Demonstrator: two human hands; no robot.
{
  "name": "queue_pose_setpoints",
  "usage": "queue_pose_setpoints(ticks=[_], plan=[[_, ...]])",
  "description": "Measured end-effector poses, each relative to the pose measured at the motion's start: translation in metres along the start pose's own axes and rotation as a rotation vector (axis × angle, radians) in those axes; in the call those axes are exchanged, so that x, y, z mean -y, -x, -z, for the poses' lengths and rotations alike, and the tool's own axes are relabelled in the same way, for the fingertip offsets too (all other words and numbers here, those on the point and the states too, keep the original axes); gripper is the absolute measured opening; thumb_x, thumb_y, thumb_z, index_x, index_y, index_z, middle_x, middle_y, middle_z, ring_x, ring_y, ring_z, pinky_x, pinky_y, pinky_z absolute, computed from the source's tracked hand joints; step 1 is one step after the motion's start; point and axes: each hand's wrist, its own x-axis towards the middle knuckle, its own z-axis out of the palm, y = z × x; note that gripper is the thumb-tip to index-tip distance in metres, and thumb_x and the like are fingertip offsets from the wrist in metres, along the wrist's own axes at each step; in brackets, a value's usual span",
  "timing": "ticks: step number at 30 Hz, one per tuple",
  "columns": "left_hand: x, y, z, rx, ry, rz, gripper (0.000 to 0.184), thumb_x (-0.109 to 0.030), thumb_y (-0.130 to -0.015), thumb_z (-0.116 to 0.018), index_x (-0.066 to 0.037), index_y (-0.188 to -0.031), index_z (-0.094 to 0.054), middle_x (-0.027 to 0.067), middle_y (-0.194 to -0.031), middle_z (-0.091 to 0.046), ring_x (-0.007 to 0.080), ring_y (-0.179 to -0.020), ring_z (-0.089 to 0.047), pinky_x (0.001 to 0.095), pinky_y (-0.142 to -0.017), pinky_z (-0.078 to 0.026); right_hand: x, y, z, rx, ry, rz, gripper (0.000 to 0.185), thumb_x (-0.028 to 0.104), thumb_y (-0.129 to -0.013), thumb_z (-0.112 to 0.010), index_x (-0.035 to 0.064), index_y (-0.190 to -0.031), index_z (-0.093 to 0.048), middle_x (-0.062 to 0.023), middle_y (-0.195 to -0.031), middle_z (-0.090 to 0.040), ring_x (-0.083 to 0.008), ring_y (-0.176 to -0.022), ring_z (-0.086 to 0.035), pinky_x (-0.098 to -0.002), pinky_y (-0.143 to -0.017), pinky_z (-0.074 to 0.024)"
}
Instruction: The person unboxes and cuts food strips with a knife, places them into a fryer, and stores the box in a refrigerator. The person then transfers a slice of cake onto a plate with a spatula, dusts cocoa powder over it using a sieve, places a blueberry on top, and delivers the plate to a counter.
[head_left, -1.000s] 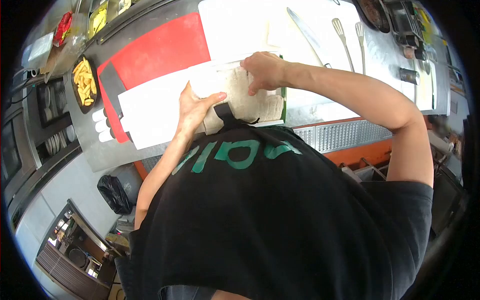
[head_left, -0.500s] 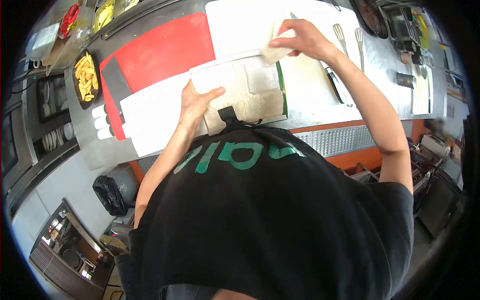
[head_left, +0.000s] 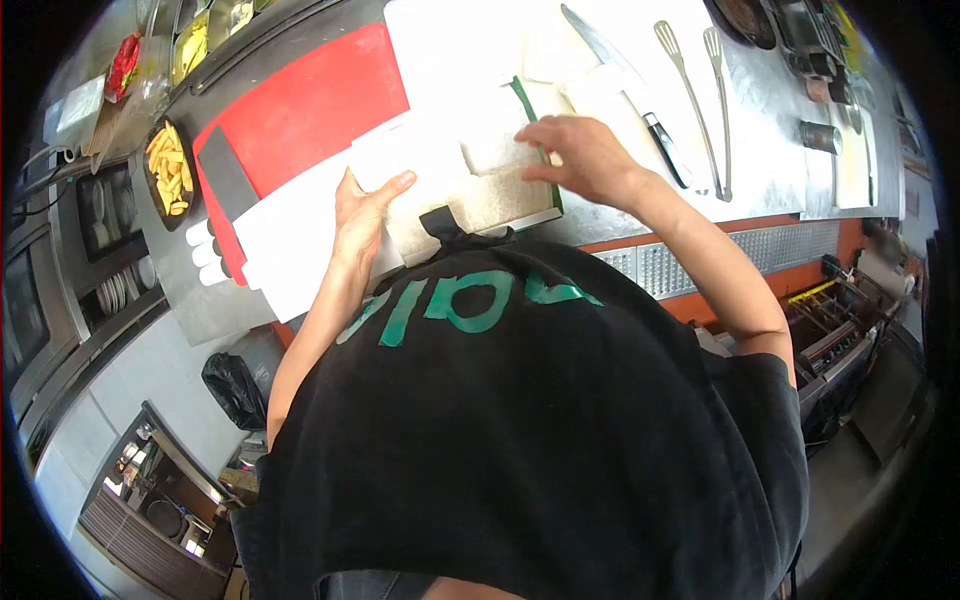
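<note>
A shallow tray or box (head_left: 545, 217) with a white rim and a green edge lies close against the black shirt. Pale, flat, bread-like pieces (head_left: 480, 200) fill much of it. My left hand (head_left: 362, 205) rests at its left side, thumb apart from the fingers, touching the edge. Over the right side of the tray is my right hand (head_left: 585, 160), fingers apart, with nothing in it. A pale piece (head_left: 600, 92) lies on the white board (head_left: 640, 130) beyond my right hand.
A knife (head_left: 655, 130) and two slotted spatulas (head_left: 720, 120) lie at the right. Left of the tray are a red board (head_left: 310, 100), a grey blade-like strip (head_left: 228, 172) and a dark dish (head_left: 178, 205) of fries. A metal container (head_left: 820, 137) stands far right.
My right hand lifted a pale piece from the tray to the right-hand board and let it go, then came back over the tray. My left hand stayed at the left edge.
</note>
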Motion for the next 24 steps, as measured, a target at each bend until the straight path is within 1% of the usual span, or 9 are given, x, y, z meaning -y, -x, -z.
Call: queue_pose_setpoints(ticks=[2,3,5,9,11,12,14,18,24], plan=[[0.000,0.001,0.002,0.003,-0.005,-0.011,0.055,0.000,-0.069,-0.075,0.004,-0.116,-0.047,0.0137,-0.108,-0.059,0.0216,-0.100,-0.059,0.0330,-0.090,-0.046,0.002,-0.001,-0.011,0.183,-0.022,-0.013,0.037,0.028,-0.076,-0.070,0.0064,-0.105,-0.060,-0.0108,-0.095,-0.063,-0.0271,-0.093,-0.059,-0.0366,-0.080,-0.0477],[0.000,0.002,0.003,-0.001,-0.007,-0.010,0.055,0.000,-0.069,-0.075,0.004,-0.116,-0.047,0.0137,-0.108,-0.059,0.0216,-0.100,-0.059,0.0330,-0.090,-0.046,0.004,-0.003,-0.012,0.184,-0.026,-0.010,0.037,0.028,-0.076,-0.070,0.0064,-0.105,-0.060,-0.0108,-0.095,-0.063,-0.0271,-0.093,-0.059,-0.0366,-0.080,-0.0477],[0.000,0.003,0.002,-0.005,-0.014,-0.020,0.054,0.000,-0.069,-0.075,0.004,-0.116,-0.047,0.0137,-0.108,-0.059,0.0216,-0.101,-0.058,0.0332,-0.091,-0.046,0.008,-0.006,-0.013,0.371,0.096,-0.074,0.039,0.030,-0.074,-0.070,0.0068,-0.104,-0.059,-0.0112,-0.094,-0.063,-0.0279,-0.093,-0.059,-0.0369,-0.081,-0.0466],[0.001,0.009,0.003,-0.036,-0.006,-0.048,0.054,-0.001,-0.069,-0.075,0.003,-0.115,-0.047,0.0135,-0.108,-0.059,0.0211,-0.101,-0.058,0.0330,-0.091,-0.046,0.017,-0.011,-0.008,0.356,0.062,-0.089,0.039,0.031,-0.074,-0.070,0.0058,-0.101,-0.058,-0.0137,-0.091,-0.063,-0.0307,-0.090,-0.060,-0.0382,-0.077,-0.0465],[0.004,0.012,0.009,-0.055,0.121,-0.082,0.052,-0.001,-0.071,-0.075,0.003,-0.114,-0.046,0.0127,-0.107,-0.058,0.0203,-0.101,-0.056,0.0328,-0.091,-0.045,0.023,-0.013,-0.006,0.333,-0.168,-0.277,0.035,0.026,-0.077,-0.069,0.0031,-0.100,-0.057,-0.0159,-0.085,-0.063,-0.0305,-0.084,-0.061,-0.0379,-0.072,-0.0465],[0.006,0.012,0.011,-0.060,0.122,-0.082,0.052,-0.001,-0.071,-0.075,0.003,-0.114,-0.046,0.0127,-0.107,-0.058,0.0203,-0.101,-0.056,0.0328,-0.091,-0.045,0.023,-0.014,-0.007,0.336,-0.167,-0.273,0.035,0.026,-0.077,-0.069,0.0031,-0.100,-0.057,-0.0159,-0.085,-0.063,-0.0305,-0.084,-0.061,-0.0379,-0.072,-0.0465],[0.010,0.013,0.013,-0.109,0.173,-0.088,0.051,-0.001,-0.072,-0.074,0.003,-0.114,-0.046,0.0121,-0.108,-0.057,0.0197,-0.101,-0.055,0.0329,-0.092,-0.044,0.019,-0.014,-0.014,0.282,-0.457,-0.355,0.032,0.022,-0.079,-0.066,0.0000,-0.100,-0.056,-0.0177,-0.082,-0.063,-0.0300,-0.078,-0.061,-0.0369,-0.070,-0.0466],[0.004,0.017,0.009,-0.118,0.121,-0.097,0.049,-0.002,-0.073,-0.073,0.003,-0.114,-0.045,0.0120,-0.108,-0.057,0.0193,-0.101,-0.055,0.0330,-0.092,-0.043,0.007,-0.014,-0.038,0.257,-0.476,-0.322,0.033,0.021,-0.078,-0.067,-0.0020,-0.099,-0.056,-0.0178,-0.083,-0.063,-0.0289,-0.077,-0.061,-0.0362,-0.070,-0.0467],[0.007,0.022,0.009,-0.171,0.042,-0.108,0.048,-0.004,-0.076,-0.072,0.001,-0.115,-0.045,0.0121,-0.111,-0.055,0.0201,-0.104,-0.052,0.0346,-0.094,-0.040,0.012,-0.023,-0.040,0.233,-0.369,-0.384,0.035,0.023,-0.076,-0.069,-0.0026,-0.097,-0.058,-0.0192,-0.083,-0.063,-0.0305,-0.078,-0.062,-0.0373,-0.071,-0.0475]])
